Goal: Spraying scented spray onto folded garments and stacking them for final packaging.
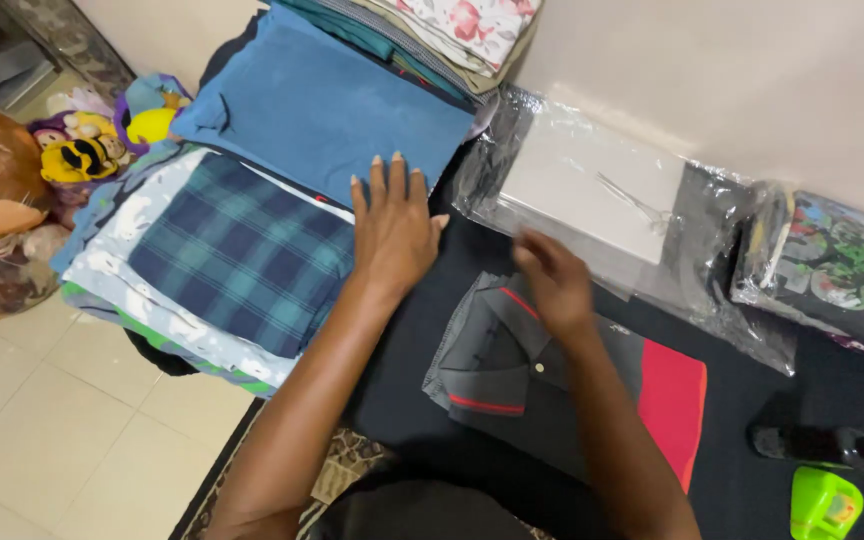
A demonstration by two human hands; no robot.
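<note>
Dark cloth surface (422,400) covers most of the floor area in view, with pale floor tiles (62,420) to its left. Blue fabric (322,105) lies spread at top centre, partly under a stack of folded cloths (452,35) against the wall. Below the blue fabric, a plaid navy-and-teal cloth (237,250) sits on top of a pile of pale blue and green folded pieces. Clear plastic bag (592,195) holding a white folded item lies at upper right, just beside a second plastic-wrapped packet with a green and black print (837,260). Grey polo shirt (522,370) with thin red trim and buttons lies folded at centre on the dark cloth; a red panel shows at its right side. Left hand (392,235): flat, fingers spread, palm down, resting across the edge where the blue fabric meets the plaid cloth; grip open, holding nothing. Right hand (552,280): motion-blurred, above the collar end of the grey polo shirt, near the edge of the clear plastic bag; cannot tell whether its grip is closed or touching the shirt. Plush toys (102,140), yellow and purple, at far left. Dark bottle (822,445) lying at lower right, and a small lime-green plastic object (824,505) just below it.
</note>
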